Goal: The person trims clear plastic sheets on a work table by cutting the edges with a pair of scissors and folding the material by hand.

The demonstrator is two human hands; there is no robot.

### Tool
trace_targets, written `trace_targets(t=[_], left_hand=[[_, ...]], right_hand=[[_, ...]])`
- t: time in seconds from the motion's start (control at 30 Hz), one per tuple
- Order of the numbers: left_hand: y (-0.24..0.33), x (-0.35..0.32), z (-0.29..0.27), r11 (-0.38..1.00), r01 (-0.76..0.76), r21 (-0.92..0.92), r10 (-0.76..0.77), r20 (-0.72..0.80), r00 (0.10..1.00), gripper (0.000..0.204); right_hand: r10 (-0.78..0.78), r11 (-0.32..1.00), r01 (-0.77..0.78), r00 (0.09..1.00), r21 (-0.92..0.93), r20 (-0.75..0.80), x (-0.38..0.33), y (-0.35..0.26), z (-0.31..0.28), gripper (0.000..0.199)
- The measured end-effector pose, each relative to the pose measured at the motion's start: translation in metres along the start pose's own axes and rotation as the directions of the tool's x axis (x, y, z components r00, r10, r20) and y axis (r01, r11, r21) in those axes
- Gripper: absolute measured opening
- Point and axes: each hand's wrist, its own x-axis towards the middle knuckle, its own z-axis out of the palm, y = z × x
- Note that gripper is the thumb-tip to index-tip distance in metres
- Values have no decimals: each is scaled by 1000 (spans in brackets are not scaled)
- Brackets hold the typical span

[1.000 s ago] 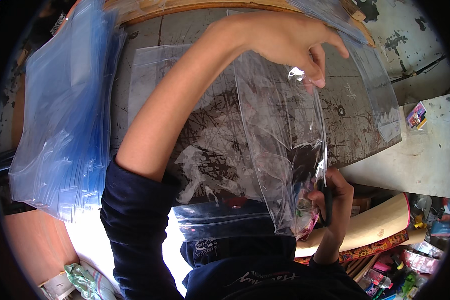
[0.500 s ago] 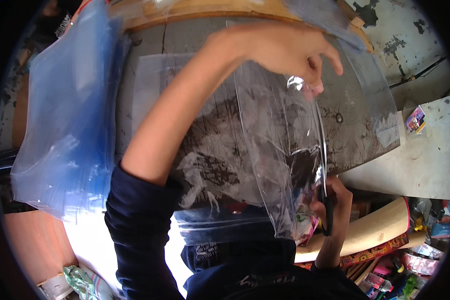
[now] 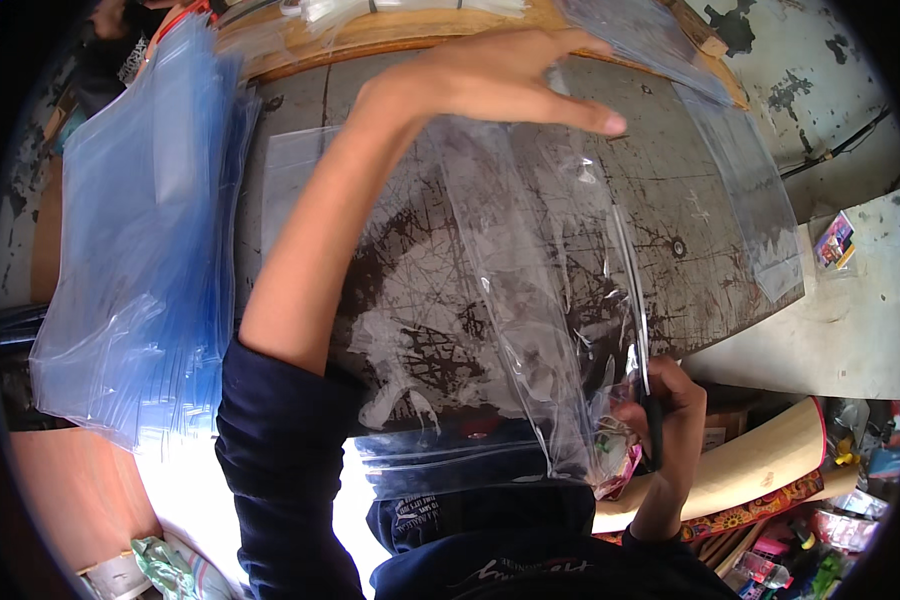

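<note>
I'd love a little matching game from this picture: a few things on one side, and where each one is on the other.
Things:
1. left hand
2. right hand
3. stack of bluish plastic bags
4. clear plastic bag

Places:
A. piled at the left of the scratched dark work surface
B. raised at the far edge, fingers spread
C. stretched between the two hands
D. low at the near edge, gripping the bag's bottom corner

Pairs: 1-B, 2-D, 3-A, 4-C

right hand: fingertips hidden behind clear plastic bag, grip unclear | small items in bag's lower corner: too crumpled to identify | blue bag stack: left edge lost in dark rim | clutter lower right: too small to tell
</note>
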Motion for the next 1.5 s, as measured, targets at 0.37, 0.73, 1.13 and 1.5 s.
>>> trace_targets(t=[0.37, 0.73, 1.13, 1.5], left_hand=[[-1, 3, -24, 740, 286, -608, 1, 426, 905, 13], [9, 7, -20, 761, 201, -617, 68, 384, 921, 14], [15, 8, -22, 762, 195, -618, 63, 370, 927, 14], [11, 8, -22, 763, 206, -613, 52, 375, 925, 15]], right_hand=[[-36, 982, 21, 996, 189, 78, -6, 4, 0, 58], [1, 993, -8, 998, 119, 55, -2, 0, -1, 56], [-10, 994, 10, 1000, 109, 5, 1, -14, 5, 58], [-7, 997, 7, 1000, 80, 4, -1, -13, 3, 57]])
